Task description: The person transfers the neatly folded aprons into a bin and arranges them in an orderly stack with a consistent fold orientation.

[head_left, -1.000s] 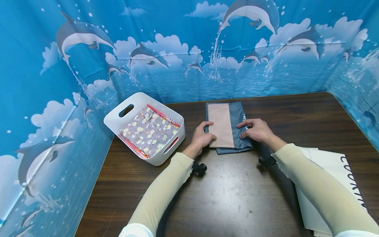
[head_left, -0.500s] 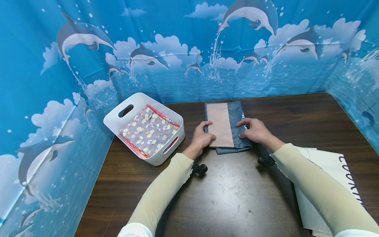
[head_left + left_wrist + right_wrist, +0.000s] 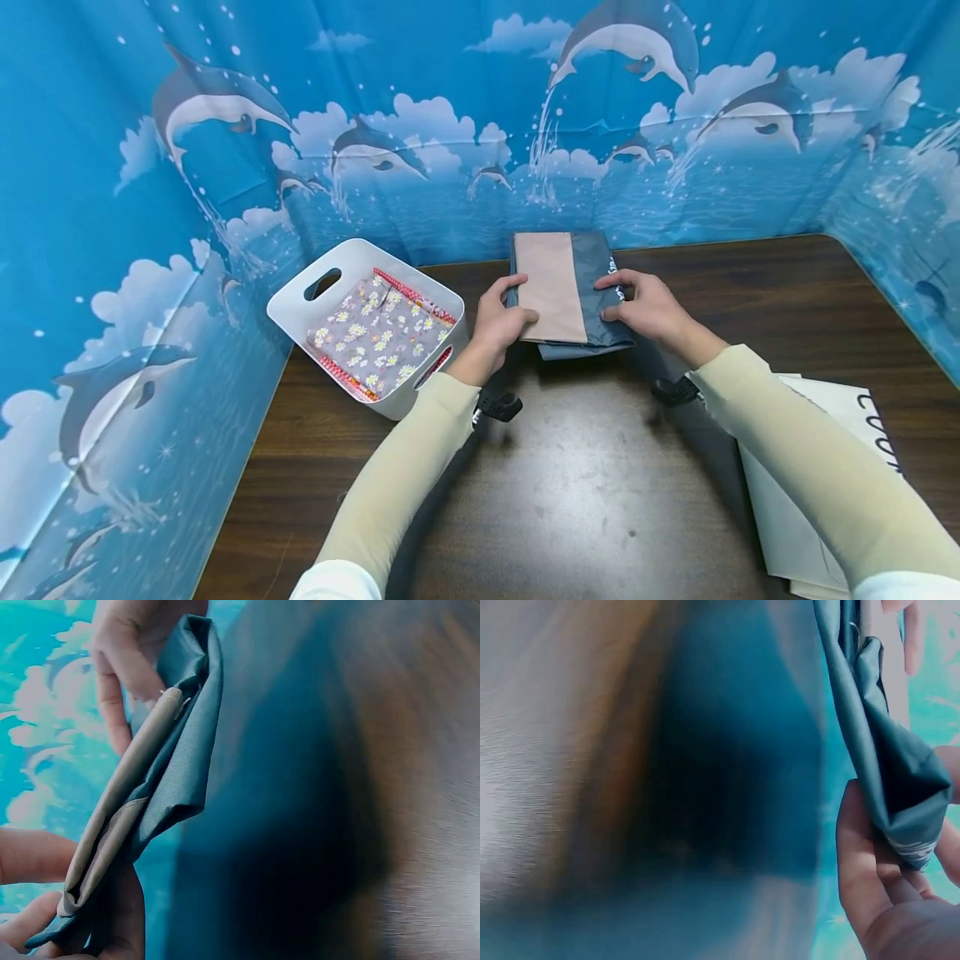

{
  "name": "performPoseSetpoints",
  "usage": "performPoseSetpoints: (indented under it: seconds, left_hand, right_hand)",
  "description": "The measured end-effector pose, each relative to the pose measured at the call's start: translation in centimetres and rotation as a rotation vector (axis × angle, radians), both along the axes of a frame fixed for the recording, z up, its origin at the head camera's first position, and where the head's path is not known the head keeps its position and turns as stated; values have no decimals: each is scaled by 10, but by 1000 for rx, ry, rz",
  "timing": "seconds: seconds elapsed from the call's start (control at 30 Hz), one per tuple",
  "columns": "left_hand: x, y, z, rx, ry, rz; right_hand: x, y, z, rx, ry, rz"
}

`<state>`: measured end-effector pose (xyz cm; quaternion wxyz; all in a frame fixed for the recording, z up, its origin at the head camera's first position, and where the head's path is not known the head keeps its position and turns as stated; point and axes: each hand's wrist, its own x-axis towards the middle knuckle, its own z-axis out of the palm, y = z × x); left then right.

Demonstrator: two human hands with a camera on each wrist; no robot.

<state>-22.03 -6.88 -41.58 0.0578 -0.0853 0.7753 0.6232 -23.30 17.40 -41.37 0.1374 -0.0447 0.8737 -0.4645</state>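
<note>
A folded dark blue-grey cloth [image 3: 592, 283] with a beige panel and white lettering at its right edge is held up off the table between both hands. My left hand [image 3: 495, 321] grips its left edge, thumb on top and fingers underneath in the left wrist view. At the right edge my right hand [image 3: 648, 308] pinches the cloth beside the lettering. Seen from the right wrist, fingers [image 3: 862, 855] pass under the folded layers [image 3: 907, 772]. The left wrist view shows the stacked folds [image 3: 172, 772] edge-on, blue outside and beige within.
To the left stands a white plastic basket [image 3: 296, 298] with handle holes, holding folded grey daisy-print fabric [image 3: 382, 333] with red trim. White folded fabric [image 3: 787, 500] with black lettering lies at right, partly under my right forearm. A dolphin-print curtain [image 3: 450, 192] borders the wooden table [image 3: 570, 500].
Both hands have lifted the folded cloth from the table and carried it slightly away from me. It lay flat in the earlier frames. Basket and white fabric stay put.
</note>
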Motion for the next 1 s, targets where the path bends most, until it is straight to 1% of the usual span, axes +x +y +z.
performPoseSetpoints:
  seconds: [0.17,0.33,0.43,0.5,0.63,0.9,1.0]
  left_hand:
    - [-5,-4,26,60,55,-3]
    - [-12,-6,56,102,110,4]
    - [-14,-6,68,116,113,19]
    - [-14,-7,71,118,100,26]
    - [-14,-9,72,117,77,34]
    - [-12,-16,70,111,98,50]
    - [-11,-23,71,101,103,65]
  right_hand:
    - [-3,2,24,-39,66,10]
    - [-12,4,54,-79,88,10]
    - [-15,3,66,-99,94,2]
    - [-16,2,70,-97,94,1]
    - [-16,0,69,-91,85,12]
    - [-17,-8,67,-95,91,24]
    - [-19,-17,68,-89,94,33]
